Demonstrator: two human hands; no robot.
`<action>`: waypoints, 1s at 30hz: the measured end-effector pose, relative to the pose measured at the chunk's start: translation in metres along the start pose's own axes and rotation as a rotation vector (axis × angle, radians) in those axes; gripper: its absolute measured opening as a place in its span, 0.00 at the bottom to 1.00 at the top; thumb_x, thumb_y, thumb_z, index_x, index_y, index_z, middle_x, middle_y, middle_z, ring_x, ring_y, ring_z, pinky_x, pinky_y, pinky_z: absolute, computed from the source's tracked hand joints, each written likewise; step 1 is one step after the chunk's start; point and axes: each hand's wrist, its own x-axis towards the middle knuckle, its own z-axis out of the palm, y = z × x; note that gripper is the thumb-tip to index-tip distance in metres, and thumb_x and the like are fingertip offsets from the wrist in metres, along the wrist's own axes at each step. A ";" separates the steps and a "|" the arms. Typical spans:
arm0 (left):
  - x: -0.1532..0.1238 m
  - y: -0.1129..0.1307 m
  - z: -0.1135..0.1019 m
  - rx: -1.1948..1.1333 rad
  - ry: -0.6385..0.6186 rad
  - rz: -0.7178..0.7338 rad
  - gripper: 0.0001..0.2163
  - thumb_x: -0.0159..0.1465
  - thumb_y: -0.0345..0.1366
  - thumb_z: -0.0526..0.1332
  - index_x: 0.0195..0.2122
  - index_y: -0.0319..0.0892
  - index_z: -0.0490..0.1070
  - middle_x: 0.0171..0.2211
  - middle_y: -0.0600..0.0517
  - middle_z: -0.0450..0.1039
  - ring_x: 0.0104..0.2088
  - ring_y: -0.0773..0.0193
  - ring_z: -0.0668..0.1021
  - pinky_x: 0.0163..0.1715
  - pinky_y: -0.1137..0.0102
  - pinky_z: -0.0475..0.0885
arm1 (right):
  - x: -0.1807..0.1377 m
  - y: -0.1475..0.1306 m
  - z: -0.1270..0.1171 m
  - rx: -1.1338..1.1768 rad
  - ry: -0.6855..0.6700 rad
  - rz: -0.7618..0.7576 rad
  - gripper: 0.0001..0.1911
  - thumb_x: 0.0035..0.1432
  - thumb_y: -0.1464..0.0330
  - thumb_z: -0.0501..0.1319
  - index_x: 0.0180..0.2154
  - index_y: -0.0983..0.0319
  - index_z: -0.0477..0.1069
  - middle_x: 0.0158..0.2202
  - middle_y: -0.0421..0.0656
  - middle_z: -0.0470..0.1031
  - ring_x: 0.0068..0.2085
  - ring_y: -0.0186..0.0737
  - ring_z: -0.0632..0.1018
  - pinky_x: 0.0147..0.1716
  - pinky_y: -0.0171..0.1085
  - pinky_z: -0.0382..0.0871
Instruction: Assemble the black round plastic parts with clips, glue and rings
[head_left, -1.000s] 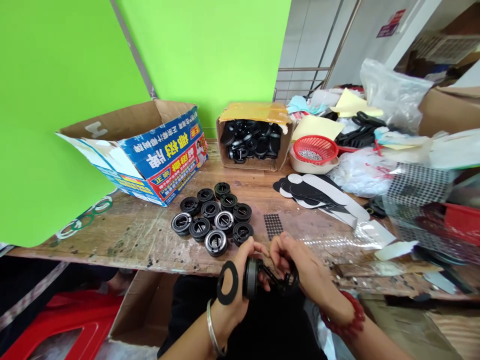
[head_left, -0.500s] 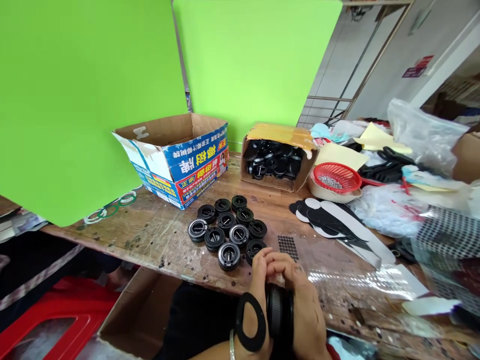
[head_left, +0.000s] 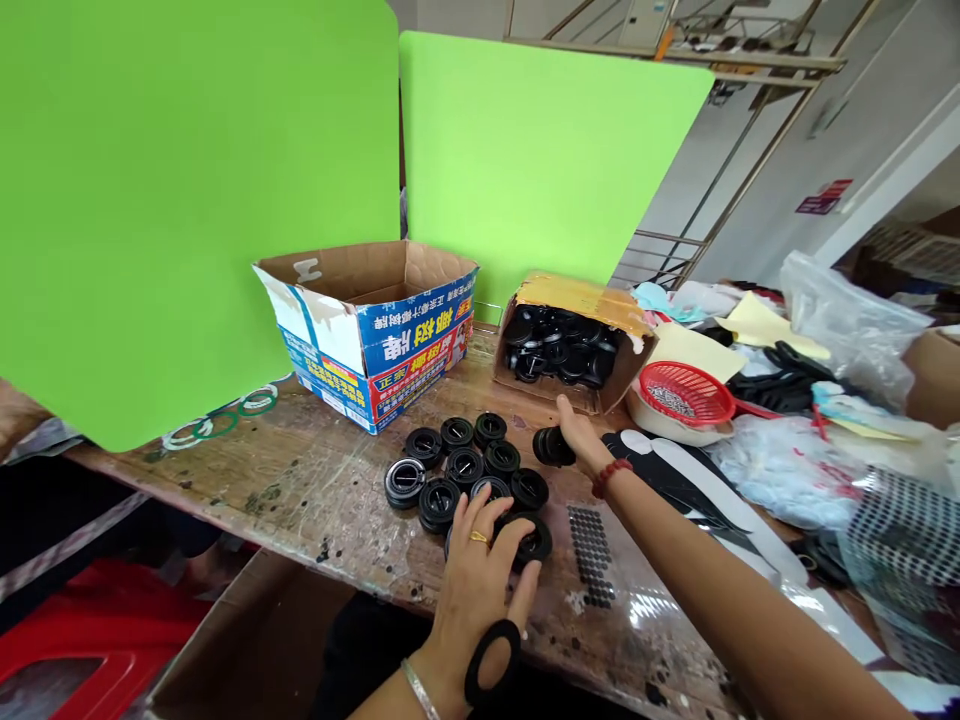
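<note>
Several black round, wheel-like parts (head_left: pixel 465 466) with slotted centres stand grouped on the table, some with a silvery rim. My left hand (head_left: pixel 480 575) is over the near end of this group, fingers spread and fingertips at the nearest parts, which it partly covers. A flat black ring (head_left: pixel 493 663) hangs around the base of its thumb. Further out, my right hand (head_left: pixel 579 440) is closed on another black round part (head_left: pixel 553 446), just right of the group. A sheet of small dark dots (head_left: pixel 591 555) lies between my arms.
A blue printed carton (head_left: pixel 420 335) stands behind the group. Beside it, a box on its side (head_left: pixel 585 292) holds many black parts. To the right are a red basket (head_left: pixel 686 392), black and white cut-outs (head_left: pixel 675 475) and plastic bags (head_left: pixel 787 460). Green boards (head_left: pixel 517 160) rise behind.
My hands have parted from the black part they held together near my body. The right has stretched forward with a black part; the left has moved onto the group. The view has shifted slightly.
</note>
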 end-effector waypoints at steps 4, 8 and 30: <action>0.001 -0.015 0.000 0.278 -0.165 0.020 0.23 0.61 0.30 0.62 0.58 0.49 0.68 0.61 0.43 0.67 0.65 0.42 0.64 0.60 0.36 0.60 | 0.033 0.004 0.030 -0.091 -0.056 -0.037 0.22 0.66 0.53 0.55 0.40 0.66 0.74 0.39 0.49 0.78 0.38 0.42 0.78 0.39 0.42 0.73; 0.000 -0.023 0.006 0.380 -0.231 0.025 0.21 0.62 0.39 0.64 0.57 0.53 0.70 0.61 0.43 0.68 0.63 0.43 0.66 0.60 0.39 0.61 | 0.032 0.011 0.055 -0.166 -0.104 -0.126 0.15 0.66 0.59 0.59 0.47 0.63 0.72 0.47 0.45 0.75 0.44 0.40 0.78 0.45 0.45 0.74; -0.004 -0.072 0.026 0.668 0.079 0.450 0.22 0.55 0.33 0.62 0.52 0.58 0.74 0.50 0.51 0.78 0.52 0.54 0.76 0.68 0.59 0.42 | 0.112 0.043 0.014 -0.131 0.296 -0.348 0.13 0.58 0.70 0.55 0.40 0.69 0.75 0.41 0.55 0.76 0.41 0.46 0.76 0.46 0.43 0.69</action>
